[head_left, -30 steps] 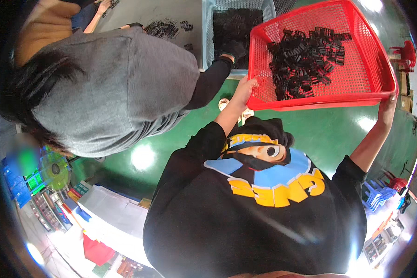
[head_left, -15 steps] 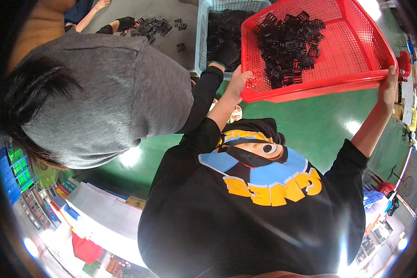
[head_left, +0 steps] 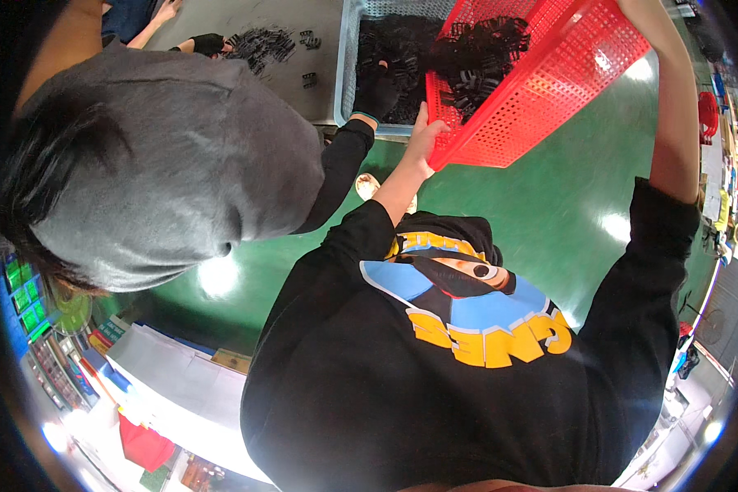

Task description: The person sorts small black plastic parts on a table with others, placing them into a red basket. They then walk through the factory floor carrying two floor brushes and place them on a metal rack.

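My left hand point(head_left: 421, 149) grips the near left corner of a red perforated plastic basket point(head_left: 541, 107). High on its raised right side, my right hand point(head_left: 634, 6) holds the rim; the picture's upper edge cuts off part of that hand. The basket is steeply tilted to the left. Small black toothed plastic pieces point(head_left: 471, 70) are heaped at its low side, over the right part of a light blue basket point(head_left: 343, 78). More such black pieces fill the blue basket, and a co-worker's black-gloved hand point(head_left: 375, 94) is in among them.
At my left a co-worker in a grey top point(head_left: 180, 156) leans close, one arm near my left arm. Another person's gloved hand point(head_left: 209, 44) touches a pile of black pieces point(head_left: 261, 47) on the grey table point(head_left: 307, 102). Green floor point(head_left: 541, 213) lies below.
My right hand has risen, tipping the red basket from nearly level to steeply leftward. Its black pieces have shifted toward the blue basket. My left hand stays at its corner.
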Motion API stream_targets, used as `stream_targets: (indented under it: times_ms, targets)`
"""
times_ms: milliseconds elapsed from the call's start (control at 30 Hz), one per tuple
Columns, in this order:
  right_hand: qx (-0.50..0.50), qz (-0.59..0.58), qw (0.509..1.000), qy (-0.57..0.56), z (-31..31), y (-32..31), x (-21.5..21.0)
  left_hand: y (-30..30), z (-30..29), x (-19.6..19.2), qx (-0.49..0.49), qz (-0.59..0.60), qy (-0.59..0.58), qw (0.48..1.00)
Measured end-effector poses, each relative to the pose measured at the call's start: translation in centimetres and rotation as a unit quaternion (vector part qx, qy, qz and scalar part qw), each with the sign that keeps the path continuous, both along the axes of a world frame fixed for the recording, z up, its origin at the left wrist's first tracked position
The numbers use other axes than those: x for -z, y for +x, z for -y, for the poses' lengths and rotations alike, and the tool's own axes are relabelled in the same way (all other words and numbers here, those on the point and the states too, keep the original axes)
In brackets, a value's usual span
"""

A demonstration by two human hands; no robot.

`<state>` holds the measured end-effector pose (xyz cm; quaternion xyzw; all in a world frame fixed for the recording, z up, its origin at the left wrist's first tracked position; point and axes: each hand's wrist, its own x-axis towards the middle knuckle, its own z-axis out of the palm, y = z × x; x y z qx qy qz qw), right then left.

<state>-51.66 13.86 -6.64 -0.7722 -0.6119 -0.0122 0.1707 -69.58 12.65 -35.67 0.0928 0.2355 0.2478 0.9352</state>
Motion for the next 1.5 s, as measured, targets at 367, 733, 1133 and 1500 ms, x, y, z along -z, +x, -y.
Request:
stream_targets:
  times_ms: [367,733,1133,1500]
  targets:
    - [-0.039,0.019,0.996,-0.073,-4.9,-1.8,0.5,1.1,0.0,4.2,-0.019,0.066,-0.028,0.997]
    - [-0.052,0.019,0.995,-0.088,-5.9,-3.2,-0.1,1.6,1.1,3.4,-0.022,0.106,-0.043,0.993]
    - [-0.074,0.054,0.991,-0.094,-7.5,-3.9,-0.3,2.6,2.2,4.2,-0.029,0.190,-0.069,0.979]
    - [-0.102,0.064,0.984,-0.134,-7.7,-6.8,-0.9,2.6,2.8,5.1,-0.062,0.166,-0.122,0.977]
